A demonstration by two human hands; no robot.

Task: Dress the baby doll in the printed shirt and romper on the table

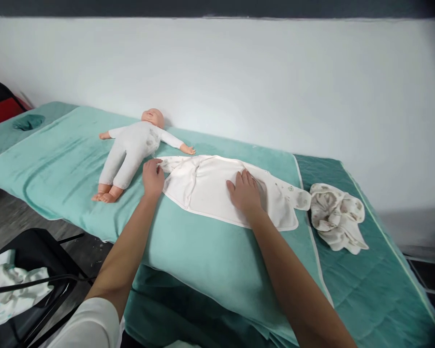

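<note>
A white baby garment (206, 188) lies spread flat on a light green towel (65, 164). My left hand (152, 177) pinches the garment's left edge, fingers curled on the cloth. My right hand (244, 191) rests flat on the garment's middle, fingers stretched out. A baby doll (132, 147) in a white suit lies on its back just left of the garment, arms spread, head towards the wall.
A crumpled patterned cloth (337, 215) sits on the darker green quilted cover (369, 285) at the right. A white wall (275, 82) runs behind the table. A black chair (32, 251) with white cloths stands at the lower left. A small dark green cloth (28, 122) lies far left.
</note>
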